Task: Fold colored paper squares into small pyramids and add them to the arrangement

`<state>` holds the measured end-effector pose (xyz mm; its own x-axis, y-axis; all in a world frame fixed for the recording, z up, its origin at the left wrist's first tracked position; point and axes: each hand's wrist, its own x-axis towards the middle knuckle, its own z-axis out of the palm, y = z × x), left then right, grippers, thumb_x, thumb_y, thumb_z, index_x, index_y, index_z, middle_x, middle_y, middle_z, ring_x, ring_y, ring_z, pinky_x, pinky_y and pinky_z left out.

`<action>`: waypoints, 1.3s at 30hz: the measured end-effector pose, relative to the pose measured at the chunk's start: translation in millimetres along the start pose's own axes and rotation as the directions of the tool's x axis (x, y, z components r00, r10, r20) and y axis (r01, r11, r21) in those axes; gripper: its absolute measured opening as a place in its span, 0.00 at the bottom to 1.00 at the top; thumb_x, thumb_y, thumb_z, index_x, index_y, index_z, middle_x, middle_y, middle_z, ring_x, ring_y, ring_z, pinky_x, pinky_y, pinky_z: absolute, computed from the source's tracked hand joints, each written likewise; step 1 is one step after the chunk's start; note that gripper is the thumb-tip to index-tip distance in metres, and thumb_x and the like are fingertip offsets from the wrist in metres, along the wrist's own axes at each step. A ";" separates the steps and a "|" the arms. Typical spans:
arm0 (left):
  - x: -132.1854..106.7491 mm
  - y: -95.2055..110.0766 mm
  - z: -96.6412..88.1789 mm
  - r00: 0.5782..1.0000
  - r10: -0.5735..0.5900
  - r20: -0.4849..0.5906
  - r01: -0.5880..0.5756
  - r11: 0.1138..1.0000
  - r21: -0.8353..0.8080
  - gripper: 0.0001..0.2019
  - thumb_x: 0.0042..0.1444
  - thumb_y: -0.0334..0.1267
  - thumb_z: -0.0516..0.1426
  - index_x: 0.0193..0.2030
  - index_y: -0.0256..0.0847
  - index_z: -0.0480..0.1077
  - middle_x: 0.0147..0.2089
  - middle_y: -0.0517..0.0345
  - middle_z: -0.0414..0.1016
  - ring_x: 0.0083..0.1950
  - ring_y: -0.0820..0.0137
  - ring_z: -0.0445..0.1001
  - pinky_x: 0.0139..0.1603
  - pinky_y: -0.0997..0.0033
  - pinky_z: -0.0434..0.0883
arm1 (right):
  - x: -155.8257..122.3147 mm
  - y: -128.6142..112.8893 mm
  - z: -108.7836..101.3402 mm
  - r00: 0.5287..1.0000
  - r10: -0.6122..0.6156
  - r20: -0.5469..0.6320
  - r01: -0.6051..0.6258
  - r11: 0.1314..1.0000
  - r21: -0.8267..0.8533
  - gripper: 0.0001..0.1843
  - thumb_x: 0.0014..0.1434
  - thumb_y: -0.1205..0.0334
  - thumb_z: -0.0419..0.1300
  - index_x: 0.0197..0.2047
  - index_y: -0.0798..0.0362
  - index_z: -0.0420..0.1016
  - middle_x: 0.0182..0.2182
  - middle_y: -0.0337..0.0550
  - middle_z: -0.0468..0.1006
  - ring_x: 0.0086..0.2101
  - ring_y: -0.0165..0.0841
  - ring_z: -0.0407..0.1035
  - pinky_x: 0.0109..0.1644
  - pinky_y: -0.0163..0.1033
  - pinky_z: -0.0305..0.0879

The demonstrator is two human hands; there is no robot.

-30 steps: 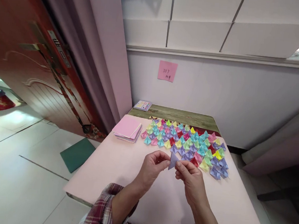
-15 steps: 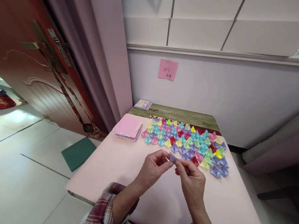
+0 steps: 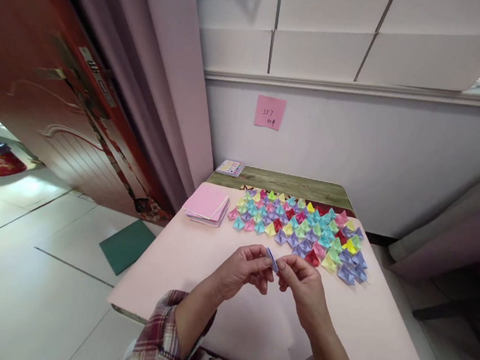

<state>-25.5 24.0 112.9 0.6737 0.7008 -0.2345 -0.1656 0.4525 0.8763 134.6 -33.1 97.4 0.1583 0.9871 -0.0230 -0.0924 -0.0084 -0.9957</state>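
Observation:
A small folded piece of purple paper (image 3: 272, 260) is held edge-on above the table, between the fingertips of both hands. My left hand (image 3: 245, 271) pinches its left side, and my right hand (image 3: 301, 282) grips its lower right edge between thumb and finger. Just beyond the hands, rows of small folded paper shapes (image 3: 302, 231) in purple, blue, green, yellow, pink and red stand on the table. A stack of square paper sheets (image 3: 206, 202), pink on top, lies to the left of them.
The table (image 3: 172, 269) has a pale pink cover, with a wooden strip at its back edge. A small printed packet (image 3: 230, 168) lies there. A pink note (image 3: 269, 112) is stuck to the wall. On the floor to the left lies a green square mat (image 3: 126, 246) near the red door (image 3: 57, 94).
The folded purple paper has been turned from showing its flat triangular face to standing nearly edge-on. Both hands have shifted slightly and keep their pinch on it.

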 end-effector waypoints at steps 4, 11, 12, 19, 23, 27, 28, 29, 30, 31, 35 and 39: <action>-1.8 2.7 0.2 1.000 -0.005 0.019 0.004 0.998 0.055 0.16 0.53 0.48 0.64 0.35 0.36 0.70 0.30 0.57 0.74 0.24 0.73 0.74 0.27 0.71 0.74 | 2.9 0.6 -3.2 0.985 0.126 0.119 -0.144 0.977 0.157 0.21 0.54 0.48 0.66 0.46 0.52 0.75 0.22 0.35 0.71 0.22 0.26 0.63 0.25 0.32 0.60; 2.7 -1.0 3.5 0.991 0.085 -0.102 -0.075 0.993 0.092 0.17 0.46 0.43 0.68 0.34 0.34 0.69 0.30 0.57 0.75 0.29 0.70 0.76 0.34 0.67 0.76 | 4.8 0.5 -7.2 0.991 0.107 0.075 -0.115 0.986 0.116 0.16 0.51 0.50 0.69 0.35 0.52 0.74 0.28 0.38 0.74 0.27 0.28 0.67 0.31 0.34 0.65; 3.9 -2.2 4.2 0.984 0.114 -0.135 -0.102 0.991 0.091 0.18 0.45 0.42 0.69 0.36 0.35 0.69 0.30 0.57 0.75 0.29 0.70 0.76 0.34 0.67 0.75 | 5.5 0.8 -6.5 0.993 0.096 0.064 -0.102 0.989 0.109 0.16 0.51 0.50 0.69 0.34 0.52 0.73 0.28 0.38 0.74 0.28 0.29 0.68 0.32 0.34 0.66; 9.4 -7.5 9.5 0.942 0.222 -0.252 -0.193 0.972 0.135 0.22 0.43 0.35 0.69 0.44 0.38 0.66 0.27 0.63 0.74 0.25 0.73 0.72 0.31 0.72 0.71 | 8.5 11.1 0.1 0.998 -0.028 0.054 0.026 0.999 0.031 0.14 0.56 0.52 0.66 0.41 0.52 0.76 0.28 0.40 0.77 0.27 0.29 0.68 0.31 0.35 0.65; 8.8 -8.3 12.3 0.939 0.185 -0.291 -0.177 0.983 0.052 0.21 0.40 0.35 0.70 0.39 0.36 0.68 0.26 0.61 0.75 0.25 0.71 0.74 0.32 0.70 0.71 | 7.5 16.4 -2.4 0.985 -0.171 0.013 0.172 0.983 -0.068 0.11 0.57 0.57 0.65 0.43 0.50 0.80 0.30 0.41 0.76 0.25 0.28 0.66 0.29 0.35 0.65; 5.4 -5.8 15.1 0.934 0.137 -0.329 -0.162 0.986 -0.049 0.18 0.39 0.36 0.70 0.36 0.35 0.70 0.23 0.61 0.75 0.24 0.69 0.75 0.33 0.67 0.73 | 5.5 13.9 -8.3 0.915 -0.385 0.121 0.402 0.898 -0.178 0.12 0.62 0.60 0.59 0.47 0.46 0.80 0.36 0.44 0.74 0.32 0.31 0.70 0.33 0.37 0.68; 4.3 -4.9 16.0 0.935 0.132 -0.330 -0.162 0.985 -0.066 0.18 0.39 0.35 0.70 0.36 0.35 0.70 0.23 0.61 0.75 0.24 0.69 0.76 0.33 0.67 0.73 | 5.2 12.9 -9.6 0.903 -0.403 0.146 0.426 0.885 -0.189 0.12 0.63 0.61 0.59 0.47 0.45 0.80 0.37 0.44 0.73 0.33 0.32 0.70 0.34 0.38 0.69; 3.2 -3.9 16.8 0.937 0.127 -0.325 -0.161 0.984 -0.080 0.18 0.39 0.35 0.71 0.36 0.35 0.71 0.23 0.60 0.75 0.25 0.68 0.76 0.34 0.67 0.73 | 5.2 12.0 -10.6 0.899 -0.409 0.156 0.434 0.880 -0.193 0.12 0.63 0.60 0.58 0.47 0.46 0.81 0.38 0.44 0.73 0.34 0.32 0.71 0.34 0.38 0.69; 2.2 -3.1 17.5 0.941 0.122 -0.315 -0.159 0.983 -0.093 0.18 0.38 0.35 0.71 0.36 0.34 0.71 0.24 0.59 0.76 0.26 0.68 0.77 0.35 0.66 0.73 | 5.2 11.4 -11.3 0.901 -0.407 0.151 0.431 0.882 -0.193 0.11 0.63 0.60 0.59 0.46 0.46 0.81 0.38 0.45 0.72 0.34 0.32 0.71 0.34 0.38 0.70; 1.3 -2.5 17.8 0.946 0.118 -0.301 -0.156 0.982 -0.106 0.18 0.38 0.35 0.71 0.36 0.34 0.71 0.25 0.58 0.77 0.27 0.68 0.77 0.36 0.66 0.74 | 5.5 11.0 -11.6 0.906 -0.400 0.137 0.420 0.887 -0.193 0.10 0.63 0.60 0.59 0.44 0.47 0.82 0.37 0.45 0.72 0.34 0.32 0.71 0.34 0.38 0.70; -0.5 -2.0 16.4 0.964 0.131 -0.230 -0.166 0.976 -0.139 0.18 0.42 0.37 0.70 0.38 0.34 0.72 0.29 0.56 0.78 0.29 0.68 0.77 0.41 0.62 0.74 | 6.0 10.0 -9.6 0.916 -0.392 0.086 0.401 0.893 -0.205 0.07 0.61 0.60 0.63 0.41 0.47 0.81 0.37 0.44 0.73 0.33 0.32 0.71 0.32 0.36 0.71; -1.0 -2.0 15.0 0.950 0.192 -0.245 -0.206 0.978 -0.035 0.20 0.43 0.37 0.70 0.41 0.35 0.71 0.29 0.56 0.78 0.31 0.69 0.77 0.41 0.64 0.74 | 4.5 7.4 -6.5 0.920 -0.389 0.041 0.387 0.893 -0.229 0.12 0.60 0.60 0.64 0.48 0.47 0.78 0.35 0.41 0.74 0.31 0.30 0.71 0.33 0.36 0.71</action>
<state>-15.0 14.2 117.7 0.4320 0.8879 -0.1580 -0.3265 0.3173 0.8904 141.0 -29.8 89.3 0.1416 0.9184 0.3695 0.2040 0.3382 -0.9187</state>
